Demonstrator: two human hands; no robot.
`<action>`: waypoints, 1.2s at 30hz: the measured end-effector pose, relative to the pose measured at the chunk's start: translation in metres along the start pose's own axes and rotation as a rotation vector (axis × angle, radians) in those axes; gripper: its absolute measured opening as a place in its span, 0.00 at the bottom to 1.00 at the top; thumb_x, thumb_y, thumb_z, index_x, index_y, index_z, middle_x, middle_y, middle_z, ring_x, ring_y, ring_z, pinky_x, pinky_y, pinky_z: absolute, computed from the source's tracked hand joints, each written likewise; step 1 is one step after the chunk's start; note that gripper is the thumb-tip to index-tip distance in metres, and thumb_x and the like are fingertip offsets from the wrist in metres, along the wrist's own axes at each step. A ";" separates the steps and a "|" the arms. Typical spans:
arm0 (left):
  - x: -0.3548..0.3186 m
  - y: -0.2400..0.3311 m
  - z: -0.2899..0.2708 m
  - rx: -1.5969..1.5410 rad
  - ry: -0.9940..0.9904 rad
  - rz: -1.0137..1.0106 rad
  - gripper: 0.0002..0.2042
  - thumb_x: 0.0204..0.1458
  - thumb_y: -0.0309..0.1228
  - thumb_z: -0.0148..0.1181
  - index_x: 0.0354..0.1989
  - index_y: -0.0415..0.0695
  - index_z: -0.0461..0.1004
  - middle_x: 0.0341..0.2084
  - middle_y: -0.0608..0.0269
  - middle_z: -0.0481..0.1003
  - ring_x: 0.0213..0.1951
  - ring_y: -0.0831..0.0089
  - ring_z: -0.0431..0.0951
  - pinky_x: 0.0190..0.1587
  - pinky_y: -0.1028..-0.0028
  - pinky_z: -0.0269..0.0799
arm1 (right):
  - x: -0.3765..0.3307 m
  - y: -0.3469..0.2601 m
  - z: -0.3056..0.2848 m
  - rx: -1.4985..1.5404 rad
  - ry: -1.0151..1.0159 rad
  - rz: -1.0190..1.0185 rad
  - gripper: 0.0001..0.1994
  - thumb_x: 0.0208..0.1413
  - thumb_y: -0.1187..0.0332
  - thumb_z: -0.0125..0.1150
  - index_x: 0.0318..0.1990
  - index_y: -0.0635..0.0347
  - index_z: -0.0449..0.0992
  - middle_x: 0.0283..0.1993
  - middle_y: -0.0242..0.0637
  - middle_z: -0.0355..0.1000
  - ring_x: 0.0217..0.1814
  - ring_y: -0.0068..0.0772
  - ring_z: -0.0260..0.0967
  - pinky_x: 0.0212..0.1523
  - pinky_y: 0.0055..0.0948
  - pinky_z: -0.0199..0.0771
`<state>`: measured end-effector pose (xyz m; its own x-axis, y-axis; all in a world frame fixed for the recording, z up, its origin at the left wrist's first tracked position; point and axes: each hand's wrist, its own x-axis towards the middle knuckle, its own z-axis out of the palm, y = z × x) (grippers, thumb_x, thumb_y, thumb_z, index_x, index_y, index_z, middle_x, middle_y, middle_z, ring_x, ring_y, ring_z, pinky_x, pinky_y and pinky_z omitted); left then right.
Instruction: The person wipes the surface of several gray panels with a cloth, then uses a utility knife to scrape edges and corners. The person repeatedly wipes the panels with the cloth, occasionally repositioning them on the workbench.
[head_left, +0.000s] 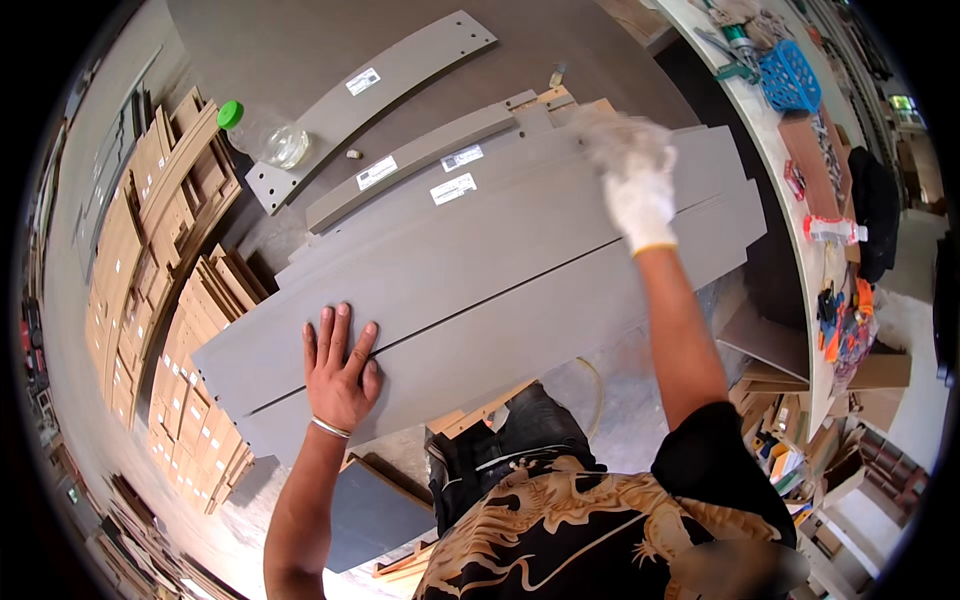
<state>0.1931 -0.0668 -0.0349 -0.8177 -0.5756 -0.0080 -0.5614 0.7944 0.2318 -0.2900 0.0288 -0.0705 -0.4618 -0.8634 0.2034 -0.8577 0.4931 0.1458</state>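
A large grey panel (pixel 520 230) with a long dark groove and stepped ends lies across in front of me. My left hand (pixel 341 380) is bare and rests flat on its left part beside the groove, fingers spread. Over the right part is my right hand (pixel 640 190), in a white work glove. Motion smears its fingers, and whether they hold anything is hidden in a greyish blur. White labels (pixel 453 189) stick to the far side of the panel. Just beyond it lies a narrow grey strip (pixel 410 165) with its own label.
Farther back are a long curved grey board (pixel 375 100) with drilled holes and a clear bottle (pixel 270 138) with a green cap. Stacked wooden panels (pixel 150 260) stand at left. On the right, a white bench (pixel 792 215) bears a blue basket (pixel 790 77), another bottle (pixel 835 230) and tools.
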 end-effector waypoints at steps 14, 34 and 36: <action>-0.002 0.035 0.024 0.112 0.048 -0.123 0.29 0.65 0.35 0.44 0.74 0.39 0.60 0.76 0.41 0.53 0.78 0.42 0.48 0.77 0.45 0.35 | 0.007 0.053 -0.003 0.236 -0.290 0.561 0.30 0.60 0.55 0.62 0.69 0.54 0.70 0.76 0.39 0.61 0.80 0.60 0.48 0.79 0.45 0.50; -0.004 0.037 0.029 0.182 0.057 -0.143 0.29 0.68 0.40 0.41 0.74 0.38 0.60 0.76 0.41 0.54 0.77 0.42 0.49 0.77 0.46 0.37 | -0.024 -0.092 -0.045 0.661 -0.008 -0.276 0.16 0.58 0.63 0.55 0.49 0.50 0.84 0.58 0.39 0.79 0.71 0.40 0.65 0.80 0.52 0.41; -0.006 0.036 0.030 0.154 0.071 -0.146 0.28 0.68 0.38 0.42 0.74 0.39 0.61 0.76 0.42 0.54 0.77 0.43 0.49 0.77 0.46 0.37 | -0.018 -0.018 -0.013 0.376 -0.054 -0.062 0.18 0.57 0.60 0.58 0.52 0.55 0.82 0.57 0.43 0.79 0.68 0.49 0.67 0.77 0.54 0.49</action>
<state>0.1742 -0.0283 -0.0558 -0.7185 -0.6944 0.0394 -0.6903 0.7189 0.0816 -0.2629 0.0365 -0.0638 -0.4093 -0.8995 0.1528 -0.9028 0.3749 -0.2108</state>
